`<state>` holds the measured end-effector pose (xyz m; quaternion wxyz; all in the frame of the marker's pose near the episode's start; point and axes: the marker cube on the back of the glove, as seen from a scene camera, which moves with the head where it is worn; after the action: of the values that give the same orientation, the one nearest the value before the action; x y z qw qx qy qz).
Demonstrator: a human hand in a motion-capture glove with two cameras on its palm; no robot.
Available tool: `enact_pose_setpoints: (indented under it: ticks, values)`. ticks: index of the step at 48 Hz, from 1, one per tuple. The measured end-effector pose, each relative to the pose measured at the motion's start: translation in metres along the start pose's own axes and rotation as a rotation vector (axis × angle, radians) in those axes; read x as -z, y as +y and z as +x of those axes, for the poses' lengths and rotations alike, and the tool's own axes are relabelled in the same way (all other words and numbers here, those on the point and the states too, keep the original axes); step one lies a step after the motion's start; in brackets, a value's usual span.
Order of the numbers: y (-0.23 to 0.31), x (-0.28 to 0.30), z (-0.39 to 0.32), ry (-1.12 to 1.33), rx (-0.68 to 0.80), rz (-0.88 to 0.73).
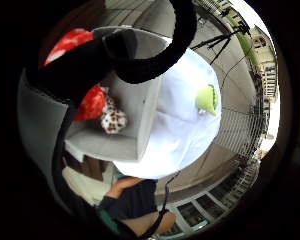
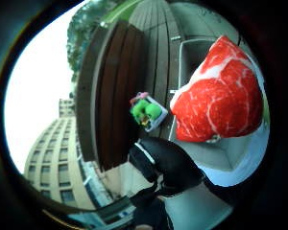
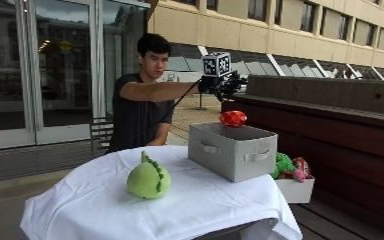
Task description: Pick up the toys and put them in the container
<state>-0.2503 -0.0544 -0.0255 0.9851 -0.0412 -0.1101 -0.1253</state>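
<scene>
On the white-draped desk (image 3: 198, 210) sit one grey container (image 3: 233, 150) and one green toy (image 3: 148, 179); the gloved hand (image 3: 222, 85), fingers spread and holding nothing, hovers above a red steak toy (image 3: 232, 118) over the container. Palm views: a spotted toy (image 1: 112, 120) inside, white cloth bare around the green toy.

Open air above the grey container (image 3: 235, 150), red steak toy (image 3: 232, 118) over its mouth.
</scene>
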Motion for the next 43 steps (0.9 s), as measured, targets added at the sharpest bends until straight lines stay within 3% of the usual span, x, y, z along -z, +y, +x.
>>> enact_pose_setpoints:
  ticks: [15,26,43]
  values:
    - [0.004,0.042,0.074,0.188,-0.062,0.114]
    - [0.015,0.079,0.199,0.302,-0.178,0.139]
    - [0.003,0.049,0.334,0.302,-0.272,0.103]
